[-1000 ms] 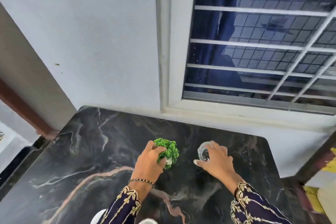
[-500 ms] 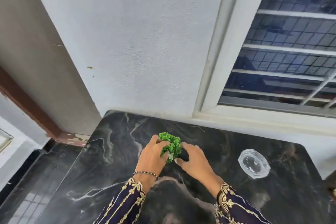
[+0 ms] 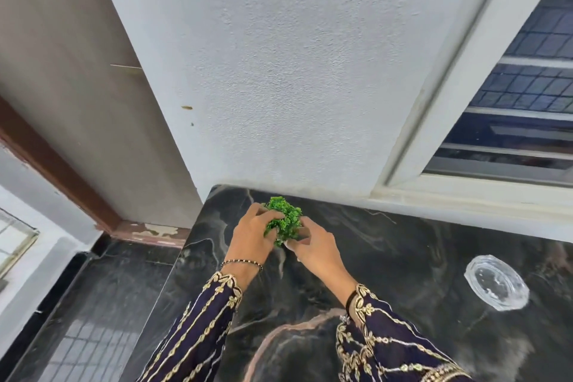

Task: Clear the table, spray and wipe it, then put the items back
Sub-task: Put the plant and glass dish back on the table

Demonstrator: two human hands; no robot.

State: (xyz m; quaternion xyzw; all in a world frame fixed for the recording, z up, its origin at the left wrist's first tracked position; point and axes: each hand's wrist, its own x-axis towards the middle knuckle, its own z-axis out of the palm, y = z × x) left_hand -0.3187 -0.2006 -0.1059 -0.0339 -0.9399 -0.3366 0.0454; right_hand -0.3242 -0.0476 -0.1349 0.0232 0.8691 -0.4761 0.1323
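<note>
A small green artificial plant (image 3: 284,220) in a little white pot sits near the back left corner of the black marble table (image 3: 403,257). My left hand (image 3: 252,234) grips the plant from the left. From the right, my right hand (image 3: 313,245) holds its base; the pot is mostly hidden by my fingers. A clear glass dish (image 3: 496,282) rests alone on the table at the right, away from both hands.
A white wall stands directly behind the table, with a window frame (image 3: 434,146) and grille at the right. The table's left edge (image 3: 173,270) drops to a dark tiled floor (image 3: 93,313). A brown door frame (image 3: 62,170) runs at the left.
My right hand let go of the glass dish and came over to the plant. Both hands have carried the plant toward the table's back left corner as the view swung left.
</note>
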